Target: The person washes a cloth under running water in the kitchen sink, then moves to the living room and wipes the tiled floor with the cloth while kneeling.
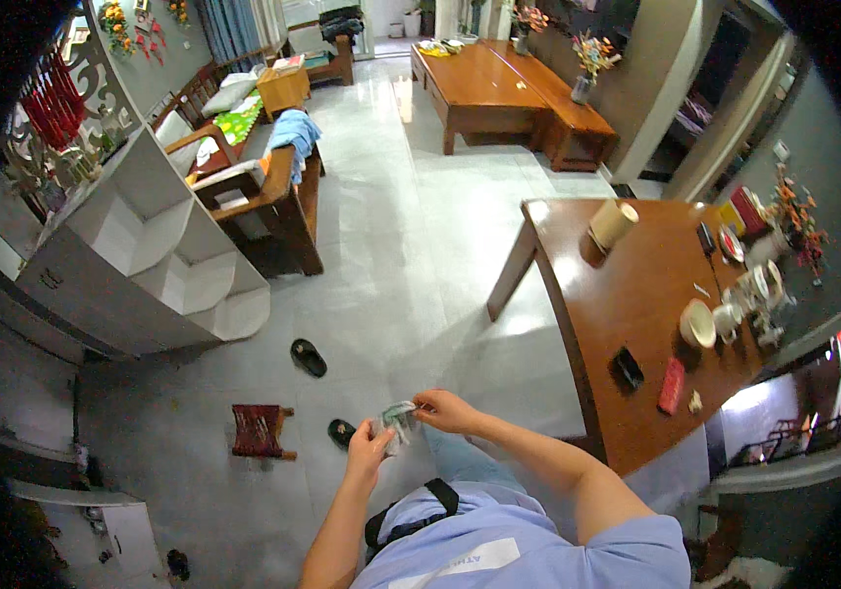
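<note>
A small, clear plastic packet with green and white on it is held in front of my waist, above the tiled floor. My left hand pinches its lower left side between thumb and fingers. At the upper right end, my right hand grips the packet's edge with its fingertips. The packet looks crumpled, and what is inside it is too small to tell. Behind my left hand, a black slipper lies on the floor, partly hidden by that hand.
To my right stands a wooden table bearing a phone, a red case, a bowl and a cream cylinder. A folding stool and another slipper are on the floor. White corner shelves stand left.
</note>
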A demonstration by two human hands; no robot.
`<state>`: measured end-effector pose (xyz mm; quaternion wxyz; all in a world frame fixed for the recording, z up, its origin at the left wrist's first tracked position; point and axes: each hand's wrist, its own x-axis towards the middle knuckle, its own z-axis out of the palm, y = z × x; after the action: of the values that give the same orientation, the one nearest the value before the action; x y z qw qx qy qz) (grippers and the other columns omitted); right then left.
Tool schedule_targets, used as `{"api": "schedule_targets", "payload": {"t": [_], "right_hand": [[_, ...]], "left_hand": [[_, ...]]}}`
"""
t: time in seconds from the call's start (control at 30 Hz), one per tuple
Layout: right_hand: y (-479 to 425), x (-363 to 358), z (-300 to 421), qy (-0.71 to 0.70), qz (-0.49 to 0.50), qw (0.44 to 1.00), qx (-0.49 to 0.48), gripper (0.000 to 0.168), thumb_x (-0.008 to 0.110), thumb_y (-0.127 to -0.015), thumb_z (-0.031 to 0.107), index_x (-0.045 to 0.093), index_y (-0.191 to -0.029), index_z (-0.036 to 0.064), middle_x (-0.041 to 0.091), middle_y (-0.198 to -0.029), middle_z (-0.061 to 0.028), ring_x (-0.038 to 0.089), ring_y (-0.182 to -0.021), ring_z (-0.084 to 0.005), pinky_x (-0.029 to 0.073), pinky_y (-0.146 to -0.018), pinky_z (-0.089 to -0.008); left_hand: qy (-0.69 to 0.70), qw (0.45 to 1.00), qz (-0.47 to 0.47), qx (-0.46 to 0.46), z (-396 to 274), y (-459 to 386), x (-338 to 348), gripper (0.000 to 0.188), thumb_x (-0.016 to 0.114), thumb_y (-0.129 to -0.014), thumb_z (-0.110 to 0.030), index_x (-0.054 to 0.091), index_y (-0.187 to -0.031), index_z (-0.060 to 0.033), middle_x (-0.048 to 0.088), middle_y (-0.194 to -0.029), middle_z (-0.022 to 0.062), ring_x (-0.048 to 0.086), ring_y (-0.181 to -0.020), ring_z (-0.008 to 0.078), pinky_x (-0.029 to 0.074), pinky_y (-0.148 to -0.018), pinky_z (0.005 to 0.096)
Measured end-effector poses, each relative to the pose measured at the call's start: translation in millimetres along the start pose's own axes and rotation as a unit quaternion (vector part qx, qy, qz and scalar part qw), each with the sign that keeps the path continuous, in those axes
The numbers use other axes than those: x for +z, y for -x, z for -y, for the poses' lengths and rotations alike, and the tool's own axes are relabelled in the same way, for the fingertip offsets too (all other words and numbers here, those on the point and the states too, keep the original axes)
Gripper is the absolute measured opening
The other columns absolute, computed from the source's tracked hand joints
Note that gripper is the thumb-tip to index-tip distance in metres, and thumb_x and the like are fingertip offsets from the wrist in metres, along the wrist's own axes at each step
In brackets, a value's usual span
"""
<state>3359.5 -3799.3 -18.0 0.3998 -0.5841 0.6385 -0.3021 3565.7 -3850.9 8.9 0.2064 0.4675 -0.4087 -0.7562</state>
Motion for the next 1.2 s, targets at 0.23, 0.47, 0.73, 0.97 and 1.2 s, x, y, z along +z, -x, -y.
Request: {"api": "schedule_targets", "payload": {"t": [0.23, 0.47, 0.73, 0.97, 1.2], "right_hand": [[-155, -129, 17, 0.095, -0.037, 0.991, -0.081, 0.018, 0.059, -0.081, 0.018, 0.062, -0.096, 0.008, 0.059, -0.090, -0.0099, 0.057, -0.084, -0.0278, 0.047, -0.071, -0.0375], [-283, -233, 9, 0.109, -0.047, 0.988, -0.100, 0.013, 0.061, -0.078, 0.014, 0.057, -0.086, 0.005, 0.055, -0.090, -0.0104, 0.054, -0.088, -0.0282, 0.046, -0.071, -0.0379], [-448, -333, -42, 0.093, -0.024, 0.992, -0.080, 0.020, 0.062, -0.075, 0.008, 0.050, -0.090, 0.005, 0.056, -0.098, -0.0122, 0.056, -0.089, -0.0276, 0.047, -0.073, -0.0343], [-595, -429, -47, 0.018, -0.029, 0.997, 0.073, 0.031, 0.060, -0.078, 0.007, 0.049, -0.107, 0.005, 0.061, -0.093, -0.0101, 0.060, -0.086, -0.0202, 0.047, -0.071, -0.0308], [-711, -493, -78, -0.045, -0.062, 0.994, 0.084, 0.038, 0.068, -0.072, 0.019, 0.055, -0.106, 0.005, 0.060, -0.093, -0.0108, 0.058, -0.085, -0.0234, 0.046, -0.075, -0.0330]], "left_hand": [[-0.210, 0.959, -0.130, 0.137, -120, -128, 8, 0.011, 0.061, -0.079, -0.007, 0.057, -0.088, -0.0018, 0.060, -0.083, 0.0038, 0.054, -0.074, 0.0100, 0.044, -0.064, 0.0240], [-0.193, 0.951, -0.169, 0.175, -212, -268, 29, 0.015, 0.063, -0.076, -0.003, 0.049, -0.081, -0.0041, 0.060, -0.090, 0.0059, 0.053, -0.076, 0.0112, 0.044, -0.071, 0.0257], [-0.140, 0.981, -0.024, 0.133, -342, -454, 34, 0.014, 0.062, -0.075, 0.000, 0.051, -0.083, -0.0035, 0.060, -0.088, 0.0046, 0.053, -0.076, 0.0106, 0.044, -0.068, 0.0251], [-0.073, 0.987, 0.127, 0.072, -489, -631, 65, 0.017, 0.062, -0.076, -0.004, 0.053, -0.090, -0.0064, 0.056, -0.083, 0.0010, 0.051, -0.073, 0.0083, 0.041, -0.064, 0.0218], [-0.072, 0.979, 0.182, 0.057, -574, -777, 92, 0.015, 0.054, -0.079, -0.001, 0.051, -0.092, -0.0075, 0.063, -0.102, 0.0063, 0.054, -0.078, 0.0090, 0.042, -0.065, 0.0224]]}}
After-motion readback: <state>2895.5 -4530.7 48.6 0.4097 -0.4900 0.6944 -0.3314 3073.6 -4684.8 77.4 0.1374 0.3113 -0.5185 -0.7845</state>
